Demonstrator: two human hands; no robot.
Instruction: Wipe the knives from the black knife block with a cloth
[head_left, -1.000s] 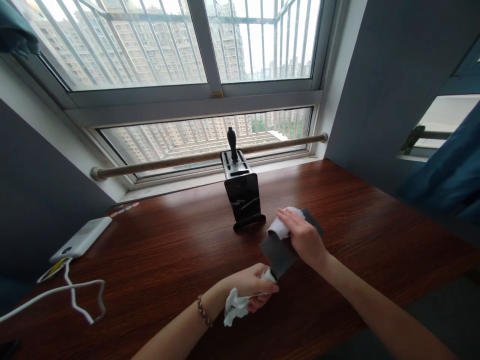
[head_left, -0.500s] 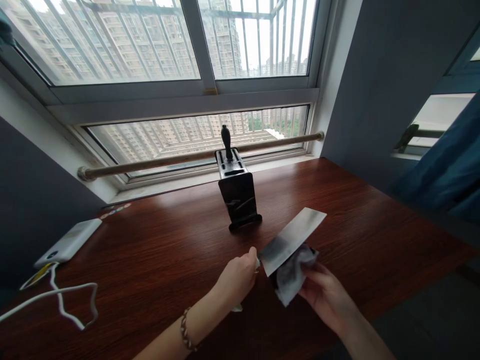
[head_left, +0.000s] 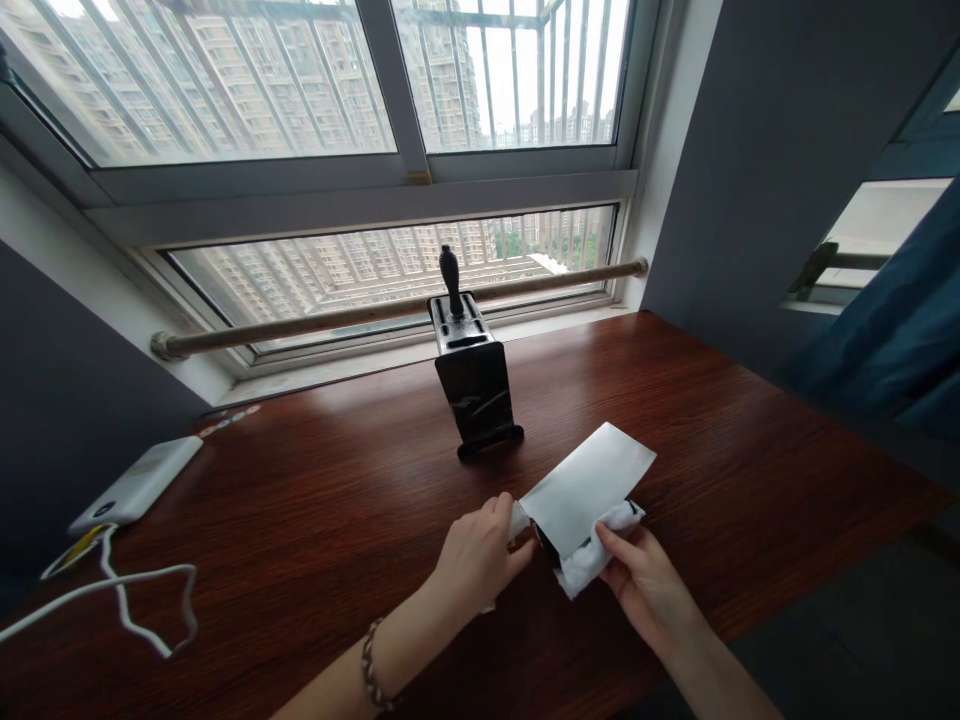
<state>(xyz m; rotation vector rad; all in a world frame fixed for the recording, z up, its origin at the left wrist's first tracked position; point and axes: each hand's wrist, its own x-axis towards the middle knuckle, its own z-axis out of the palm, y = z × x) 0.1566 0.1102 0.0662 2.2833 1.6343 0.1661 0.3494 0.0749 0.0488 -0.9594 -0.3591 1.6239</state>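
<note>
My left hand point(head_left: 480, 552) is closed around the handle of a cleaver, whose end shows below my wrist. The cleaver point(head_left: 589, 480) has a broad, flat rectangular metal blade that points away to the right, above the table, its face bright. In my right hand point(head_left: 651, 580) a bunched white cloth point(head_left: 592, 562) with dark patches is pinched, folded against the blade's near edge. Part of the cloth lies behind the blade, out of sight. Beyond the cleaver a black knife block point(head_left: 474, 395) stands upright, with one dark handle point(head_left: 450, 280) sticking up from its slotted top.
The reddish-brown wooden table point(head_left: 345, 500) reaches to the window. At the left lies a white power bank or similar device point(head_left: 139, 482) with a white cable point(head_left: 124, 590). A horizontal rail point(head_left: 337, 320) crosses the window, and a blue curtain point(head_left: 885, 310) hangs at the right.
The cleaver's blade has rolled so that its broad face turns upward and looks brighter. My right hand has shifted with the cloth, its thumb now pressing the cloth beside the blade.
</note>
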